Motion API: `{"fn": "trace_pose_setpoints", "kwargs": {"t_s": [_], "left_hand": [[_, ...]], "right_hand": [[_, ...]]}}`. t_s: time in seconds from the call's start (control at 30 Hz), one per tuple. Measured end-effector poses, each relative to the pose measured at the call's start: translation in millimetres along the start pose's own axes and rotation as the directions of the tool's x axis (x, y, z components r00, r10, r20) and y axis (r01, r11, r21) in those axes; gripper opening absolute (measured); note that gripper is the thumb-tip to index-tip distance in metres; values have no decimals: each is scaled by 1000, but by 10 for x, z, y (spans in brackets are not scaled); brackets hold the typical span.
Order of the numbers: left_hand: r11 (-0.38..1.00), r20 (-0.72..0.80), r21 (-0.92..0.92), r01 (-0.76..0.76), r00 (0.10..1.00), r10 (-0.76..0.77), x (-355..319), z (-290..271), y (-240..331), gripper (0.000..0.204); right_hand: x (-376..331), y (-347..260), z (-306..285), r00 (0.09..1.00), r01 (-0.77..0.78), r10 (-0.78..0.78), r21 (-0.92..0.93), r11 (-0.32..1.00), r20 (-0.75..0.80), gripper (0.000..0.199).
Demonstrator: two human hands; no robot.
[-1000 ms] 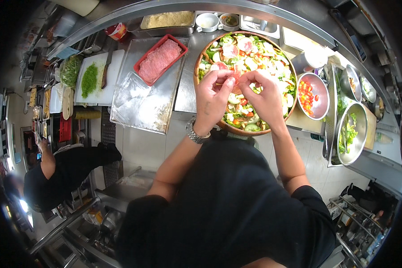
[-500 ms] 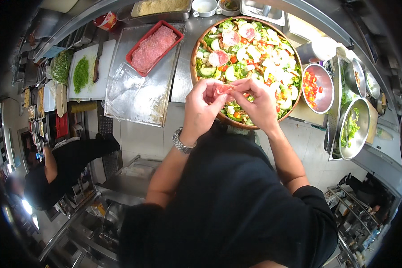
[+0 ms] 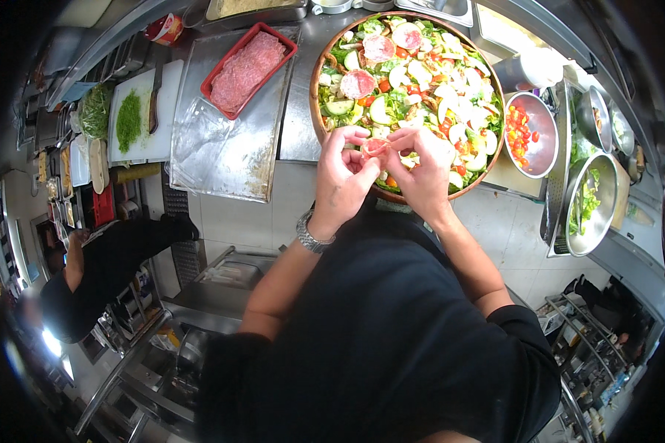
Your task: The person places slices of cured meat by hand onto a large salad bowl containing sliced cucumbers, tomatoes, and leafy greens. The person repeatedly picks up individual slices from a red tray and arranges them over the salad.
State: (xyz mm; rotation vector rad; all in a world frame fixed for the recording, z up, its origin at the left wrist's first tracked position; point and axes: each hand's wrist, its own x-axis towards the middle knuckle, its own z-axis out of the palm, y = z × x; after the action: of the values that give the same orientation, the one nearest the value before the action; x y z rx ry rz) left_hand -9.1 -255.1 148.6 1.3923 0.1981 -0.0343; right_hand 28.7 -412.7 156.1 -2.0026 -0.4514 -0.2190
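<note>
Both my hands meet over the near edge of a large round wooden bowl [image 3: 317, 111] of salad. Between them is a thin, pink slice of salami [image 3: 375, 148], curled into a small cup shape. My left hand [image 3: 345, 164] pinches its left side, and my right hand [image 3: 421, 162] grips its right side with thumb and fingers. Flat salami rounds [image 3: 357, 84] lie on the salad's upper left, among lettuce, cucumber slices, tomato pieces and pale slices. A red tray [image 3: 291, 55] of stacked salami slices [image 3: 248, 71] stands on a metal sheet pan to the left.
Right of the salad are a metal bowl of cut tomatoes [image 3: 521, 140] and a bowl of lettuce [image 3: 588, 203]. Far left, a white cutting board [image 3: 169, 85] carries chopped greens and a knife [image 3: 154, 111]. Another person [image 3: 114, 258] in black is at the left.
My fingers have shifted slightly on the salami slice, which now shows a more open, rounded curl. The view has tilted a little; the tray and bowls stay where they were.
</note>
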Motion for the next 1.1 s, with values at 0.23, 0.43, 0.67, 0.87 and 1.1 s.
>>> {"fn": "trace_pose_setpoints", "kwargs": {"t_s": [0.23, 0.43, 0.67, 0.87, 1.1], "left_hand": [[956, -34, -293, 23, 999, -35, 34, 108, -81, 40], [856, -40, -515, 43, 996, -74, -4, 224, -91, 49], [830, -72, -550, -95, 995, 67, 17, 253, -169, 45], [693, 74, -705, 151, 987, -140, 71, 234, -196, 33], [867, -132, -499, 6, 988, -83, 111, 281, -100, 19]], "right_hand": [[9, 45, -57, 997, -59, 61, 41, 997, -42, 12], [8, 41, -130, 978, -190, 166, 207, 960, 124, 12], [-26, 94, -113, 968, -249, 233, 274, 929, 88, 21], [-42, -14, -124, 984, -178, 170, 372, 911, 55, 31], [32, -149, -269, 976, -202, 199, 25, 979, 91, 17]]}}
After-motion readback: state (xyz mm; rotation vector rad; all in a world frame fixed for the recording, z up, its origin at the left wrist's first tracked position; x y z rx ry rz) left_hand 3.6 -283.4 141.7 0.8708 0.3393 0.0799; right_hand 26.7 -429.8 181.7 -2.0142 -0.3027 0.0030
